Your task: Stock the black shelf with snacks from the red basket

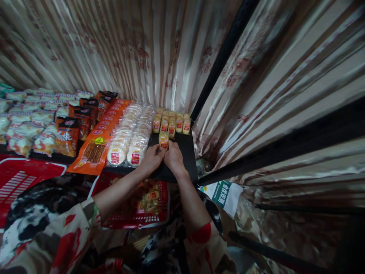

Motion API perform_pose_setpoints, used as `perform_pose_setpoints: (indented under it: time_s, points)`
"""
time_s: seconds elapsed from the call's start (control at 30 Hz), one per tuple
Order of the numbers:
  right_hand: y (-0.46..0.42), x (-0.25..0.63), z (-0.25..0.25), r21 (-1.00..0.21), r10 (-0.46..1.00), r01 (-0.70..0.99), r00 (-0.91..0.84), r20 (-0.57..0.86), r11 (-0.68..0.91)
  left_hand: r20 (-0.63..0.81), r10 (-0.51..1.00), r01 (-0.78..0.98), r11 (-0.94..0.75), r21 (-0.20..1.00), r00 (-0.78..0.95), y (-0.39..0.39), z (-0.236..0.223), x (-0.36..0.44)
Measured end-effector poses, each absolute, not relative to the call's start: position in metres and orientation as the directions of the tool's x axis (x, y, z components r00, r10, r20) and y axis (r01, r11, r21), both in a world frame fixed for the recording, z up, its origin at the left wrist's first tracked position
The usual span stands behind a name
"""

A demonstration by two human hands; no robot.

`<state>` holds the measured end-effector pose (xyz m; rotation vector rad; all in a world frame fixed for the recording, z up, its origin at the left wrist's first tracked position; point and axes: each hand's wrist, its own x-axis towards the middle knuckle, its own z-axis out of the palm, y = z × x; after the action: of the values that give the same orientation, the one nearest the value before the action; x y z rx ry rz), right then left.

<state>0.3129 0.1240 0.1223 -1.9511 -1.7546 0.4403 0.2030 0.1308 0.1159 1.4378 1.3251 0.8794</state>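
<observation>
My left hand (151, 159) and my right hand (173, 156) meet over the black shelf (186, 152), fingers pinched together on a small yellow snack pack (163, 140) that stands at the shelf's right part. Just behind it stands a row of several like yellow packs (171, 123). To the left lie rows of round white wrapped cakes (131, 133) and long orange packets (98, 146).
More orange and white snack bags (31, 125) fill the shelf's left side. A red plastic basket (137, 219) with more yellow packs sits under my arms, another red basket (19, 177) at the left. Striped curtain hangs behind; black shelf posts (222, 57) cross at right.
</observation>
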Motion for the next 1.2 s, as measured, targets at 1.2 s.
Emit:
perform_pose_setpoints:
  time_s: [1.2]
  points:
    - [0.170, 0.300, 0.097, -0.796, 0.973, 0.604, 0.198, 0.116, -0.028, -0.093, 0.995, 0.286, 0.078, 0.955, 0.037, 0.163, 0.133, 0.227]
